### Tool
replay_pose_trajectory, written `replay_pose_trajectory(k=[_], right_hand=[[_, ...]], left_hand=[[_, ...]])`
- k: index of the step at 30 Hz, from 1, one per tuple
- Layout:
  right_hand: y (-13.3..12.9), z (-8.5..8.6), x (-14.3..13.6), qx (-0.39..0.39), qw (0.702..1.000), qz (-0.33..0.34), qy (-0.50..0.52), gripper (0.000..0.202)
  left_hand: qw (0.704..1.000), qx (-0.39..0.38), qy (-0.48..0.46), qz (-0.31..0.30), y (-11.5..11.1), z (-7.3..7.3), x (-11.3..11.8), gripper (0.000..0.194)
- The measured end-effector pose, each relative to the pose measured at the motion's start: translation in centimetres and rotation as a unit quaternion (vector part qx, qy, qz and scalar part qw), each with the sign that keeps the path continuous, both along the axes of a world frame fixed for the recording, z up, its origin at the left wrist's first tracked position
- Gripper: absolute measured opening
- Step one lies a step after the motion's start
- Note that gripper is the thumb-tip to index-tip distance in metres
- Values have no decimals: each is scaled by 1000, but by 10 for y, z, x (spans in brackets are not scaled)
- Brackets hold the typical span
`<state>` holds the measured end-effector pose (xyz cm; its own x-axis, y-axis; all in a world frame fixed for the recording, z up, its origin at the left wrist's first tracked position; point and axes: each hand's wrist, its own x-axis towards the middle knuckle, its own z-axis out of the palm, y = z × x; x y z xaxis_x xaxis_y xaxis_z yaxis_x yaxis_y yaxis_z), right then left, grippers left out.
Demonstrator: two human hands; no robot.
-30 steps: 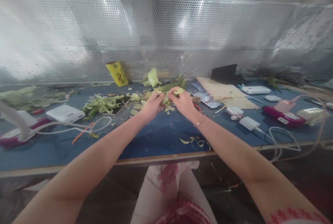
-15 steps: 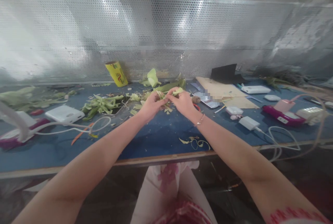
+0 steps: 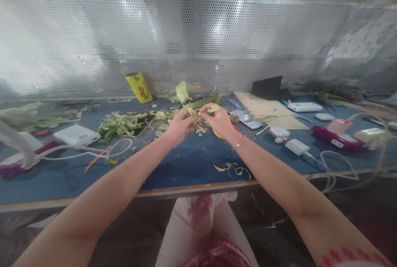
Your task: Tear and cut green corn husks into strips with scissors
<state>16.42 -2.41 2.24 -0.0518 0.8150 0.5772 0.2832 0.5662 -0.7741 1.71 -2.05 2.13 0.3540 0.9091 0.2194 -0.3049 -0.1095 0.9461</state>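
Near the middle of the blue table, my left hand and my right hand meet, fingers pinched together on pale green husk strips. One strip lies across the fingers of the right hand, which has a thin bracelet at the wrist. Fingertips partly hide the strips. Just behind the hands are a long green husk and an upright pale leaf. A pile of cut green strips lies left of my left hand. Beside the right wrist, a red and yellow item is mostly covered.
A perforated metal screen stands behind the table. A yellow packet leans there. White power banks, cables, a phone, brown card and a purple device lie around. Curled scraps rest near the front edge.
Both hands stay in nearly the same place, with small finger shifts on the strips. My right hand has tilted slightly, and a yellow edge now shows beneath it.
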Motion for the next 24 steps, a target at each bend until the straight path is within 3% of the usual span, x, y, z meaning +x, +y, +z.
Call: replay_pose_trajectory(k=[4,11,24], right_hand=[[0,-2,-2,16,1000,14,0,9],[-6,0,-5,-7,1000,19,16,10],[-6,2,-7,-3,998,30,47,9]], left_hand=[[1000,-14,0,12,1,-1,0,21],[999,-18,-27,-36,0,1,-1,14],[997,-25,-58,-44,-2,3,1,11]])
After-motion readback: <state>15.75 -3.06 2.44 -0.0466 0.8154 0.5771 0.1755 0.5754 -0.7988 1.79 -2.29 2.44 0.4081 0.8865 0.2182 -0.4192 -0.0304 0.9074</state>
